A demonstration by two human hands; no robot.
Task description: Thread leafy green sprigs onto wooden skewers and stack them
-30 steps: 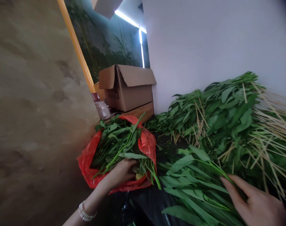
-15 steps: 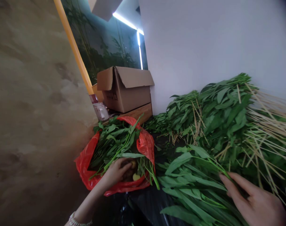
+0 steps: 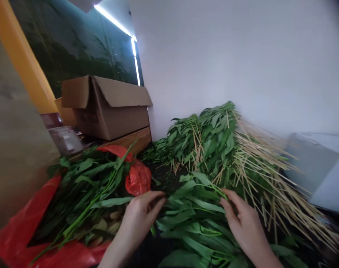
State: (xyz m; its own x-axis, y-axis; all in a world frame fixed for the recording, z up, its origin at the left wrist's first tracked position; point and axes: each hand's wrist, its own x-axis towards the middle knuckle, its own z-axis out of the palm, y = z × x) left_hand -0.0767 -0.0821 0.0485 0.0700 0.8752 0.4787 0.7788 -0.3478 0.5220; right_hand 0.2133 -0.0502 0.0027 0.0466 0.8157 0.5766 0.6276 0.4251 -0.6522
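Observation:
My right hand (image 3: 242,219) pinches a green leafy stem (image 3: 218,190) that looks like water spinach, above a loose heap of the same long-leaved greens (image 3: 197,223). Between that heap and a red plastic bag (image 3: 138,178) is my left hand (image 3: 143,212), its thumb and fingers pressed together at the edge of the leaves. Whatever is in this pinch, if anything, is too small to tell. The open bag holds more greens (image 3: 88,182) and some small pale pieces (image 3: 102,225).
Bundles of greens (image 3: 216,123) on thin sticks (image 3: 269,178) are piled along the white wall. An open cardboard box (image 3: 121,119) stands on a wooden ledge at the back left. A grey and white container (image 3: 320,167) is at the right.
The view has turned right. My left hand has come out of the red bag and over to the heap of greens. My right hand still pinches its stem.

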